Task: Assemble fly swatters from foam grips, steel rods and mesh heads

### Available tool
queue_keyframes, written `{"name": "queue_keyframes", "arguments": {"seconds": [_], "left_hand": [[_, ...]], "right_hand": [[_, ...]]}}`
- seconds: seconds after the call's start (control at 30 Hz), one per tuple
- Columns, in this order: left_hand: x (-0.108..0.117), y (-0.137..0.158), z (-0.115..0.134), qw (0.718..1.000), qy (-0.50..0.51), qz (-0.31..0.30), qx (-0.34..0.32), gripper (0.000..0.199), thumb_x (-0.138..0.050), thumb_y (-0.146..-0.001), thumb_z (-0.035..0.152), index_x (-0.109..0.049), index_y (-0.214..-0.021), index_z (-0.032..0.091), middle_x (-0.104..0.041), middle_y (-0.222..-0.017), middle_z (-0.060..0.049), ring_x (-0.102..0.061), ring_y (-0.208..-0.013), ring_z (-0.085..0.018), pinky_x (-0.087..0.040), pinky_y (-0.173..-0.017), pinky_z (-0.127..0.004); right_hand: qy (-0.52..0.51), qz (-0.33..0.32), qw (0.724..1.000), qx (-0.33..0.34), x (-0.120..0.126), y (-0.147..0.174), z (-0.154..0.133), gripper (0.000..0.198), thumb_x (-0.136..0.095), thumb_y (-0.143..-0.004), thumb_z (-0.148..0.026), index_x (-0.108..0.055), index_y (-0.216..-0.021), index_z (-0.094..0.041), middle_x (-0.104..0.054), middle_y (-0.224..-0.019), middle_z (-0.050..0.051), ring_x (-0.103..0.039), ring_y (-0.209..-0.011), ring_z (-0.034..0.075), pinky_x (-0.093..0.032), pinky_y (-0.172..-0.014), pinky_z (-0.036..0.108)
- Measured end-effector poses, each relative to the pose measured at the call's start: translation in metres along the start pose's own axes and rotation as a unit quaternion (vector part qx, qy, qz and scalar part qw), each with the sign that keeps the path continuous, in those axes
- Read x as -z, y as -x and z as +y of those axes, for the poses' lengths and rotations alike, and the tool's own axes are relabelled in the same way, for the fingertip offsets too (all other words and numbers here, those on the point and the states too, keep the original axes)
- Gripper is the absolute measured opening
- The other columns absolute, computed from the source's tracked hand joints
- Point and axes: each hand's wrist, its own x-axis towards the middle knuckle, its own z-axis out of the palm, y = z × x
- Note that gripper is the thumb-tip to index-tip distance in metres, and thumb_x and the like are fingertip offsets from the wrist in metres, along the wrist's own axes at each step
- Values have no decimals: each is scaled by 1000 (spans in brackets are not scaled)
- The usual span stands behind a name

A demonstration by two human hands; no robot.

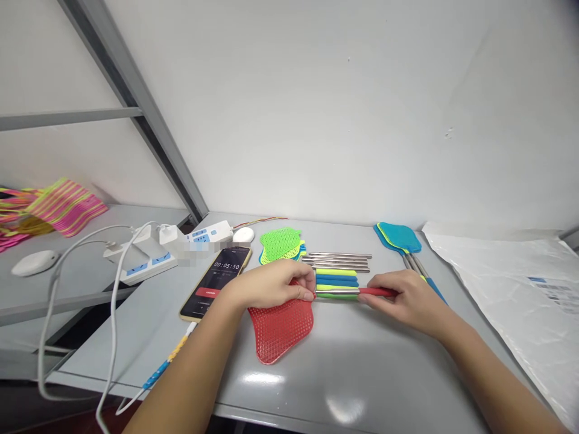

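Observation:
My left hand (289, 282) pinches the neck of a red fly swatter (283, 331), whose perforated head hangs toward the table's front. A short metal rod (337, 291) runs from that neck to the red handle, around which the fingers of my right hand (402, 295) are closed. Beneath and behind the rod lie several yellow, blue and green handle grips (337, 280). Farther back, several loose metal rods (337, 261) lie side by side. Green, yellow and blue swatter heads (280, 242) are stacked behind my left hand.
Blue and yellow fly swatters (400, 238) lie at the back right, beside a white plastic bag (502, 277). To the left are a phone (219, 280) showing a timer, power strips (149, 265) and loose white cables (113, 337). The grey table's (362, 374) front edge is near me.

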Motion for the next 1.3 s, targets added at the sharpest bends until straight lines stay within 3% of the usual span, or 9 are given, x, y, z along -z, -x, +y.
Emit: {"name": "queue_keyframes", "arguments": {"seconds": [0.27,0.47,1.07,1.2,1.3], "left_hand": [[3,-6,-3,999,4,-32,2,13,-59,-82,31,-70,-83,23,-70,-81,0,-61,-76,-17,-40,-63,-24],[5,-4,-1,1000,3,-17,-6,13,-59,-82,29,-70,-79,22,-70,-79,0,-61,-73,-16,-40,-63,-23],[-5,-5,6,999,-26,-30,23,9,-63,-77,29,-68,-79,21,-68,-77,2,-59,-72,-15,-38,-60,-23],[-11,-7,12,1000,-23,0,12,11,-62,-78,30,-67,-79,21,-64,-70,3,-56,-65,-14,-36,-55,-22],[-15,-10,15,996,-41,77,-10,13,-57,-82,29,-67,-80,22,-65,-72,2,-56,-66,-14,-37,-57,-23]], "right_hand": [[48,7,999,9,-4,1,0,42,-50,-88,-52,-49,-59,-21,-43,-49,-2,-34,-48,12,-23,-50,27],[44,17,999,6,-2,0,0,44,-49,-88,-51,-42,-57,-22,-36,-49,-3,-29,-47,12,-21,-50,28],[64,-6,997,39,-11,1,-3,44,-48,-89,-48,-38,-57,-20,-40,-50,-4,-29,-49,10,-21,-54,26],[49,1,998,39,-15,-1,-9,43,-48,-89,-49,-40,-58,-20,-40,-49,-4,-30,-48,10,-21,-53,26],[41,14,999,32,-17,-2,-12,45,-50,-89,-50,-40,-57,-20,-39,-48,-4,-30,-47,10,-21,-52,26]]}}
